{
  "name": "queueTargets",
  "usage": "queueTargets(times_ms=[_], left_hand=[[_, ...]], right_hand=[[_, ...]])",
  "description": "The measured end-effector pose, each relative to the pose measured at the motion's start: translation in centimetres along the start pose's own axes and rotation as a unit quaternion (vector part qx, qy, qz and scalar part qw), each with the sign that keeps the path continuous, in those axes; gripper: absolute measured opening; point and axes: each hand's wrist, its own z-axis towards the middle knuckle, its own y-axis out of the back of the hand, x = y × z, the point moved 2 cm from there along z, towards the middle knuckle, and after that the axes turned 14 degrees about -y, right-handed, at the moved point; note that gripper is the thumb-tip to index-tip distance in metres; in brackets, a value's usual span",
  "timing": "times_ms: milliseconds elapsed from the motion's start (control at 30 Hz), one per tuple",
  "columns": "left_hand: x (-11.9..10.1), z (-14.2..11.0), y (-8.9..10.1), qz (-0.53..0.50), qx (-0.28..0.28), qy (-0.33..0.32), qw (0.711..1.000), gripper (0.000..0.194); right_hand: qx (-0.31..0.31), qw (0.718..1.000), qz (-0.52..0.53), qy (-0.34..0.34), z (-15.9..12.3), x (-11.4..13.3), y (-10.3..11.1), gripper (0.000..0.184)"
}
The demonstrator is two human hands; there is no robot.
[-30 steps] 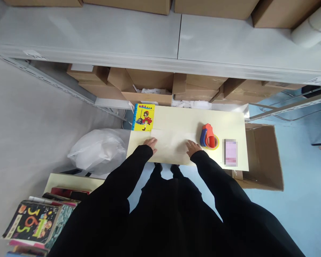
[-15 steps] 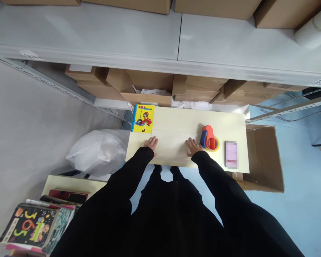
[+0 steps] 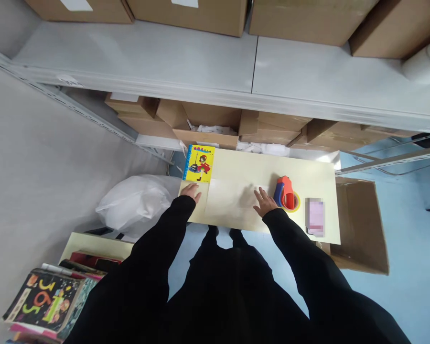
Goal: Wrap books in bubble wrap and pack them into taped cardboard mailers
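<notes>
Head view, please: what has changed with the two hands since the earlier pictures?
The left hand moved left, off the edge of the pale sheet, to beside it. The right hand stays near the tape dispenser; whether it touches the sheet is unclear. The yellow book and the dispenser stayed in place on the table.

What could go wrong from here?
1. The right hand is right beside the tape dispenser; a sideways move could knock it.
2. The left hand is close to the near edge of the yellow book, which lies at the far-left corner of the table; a nudge might push it off.
3. Neither hand appears to grip the pale sheet, so it could slip.
</notes>
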Motion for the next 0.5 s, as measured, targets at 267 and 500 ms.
queueTargets(times_ms=[267, 500], left_hand=[[7.0, 1.5, 2.6, -0.084, -0.047, 0.193, 0.976, 0.05], [7.6, 5.1, 2.9, -0.127, -0.036, 0.197, 0.971, 0.044]], right_hand=[[-0.021, 0.997, 0.065, 0.045, -0.8, 4.7, 0.9, 0.06], [-0.023, 0.992, 0.112, 0.047, -0.8, 7.1, 0.4, 0.058]])
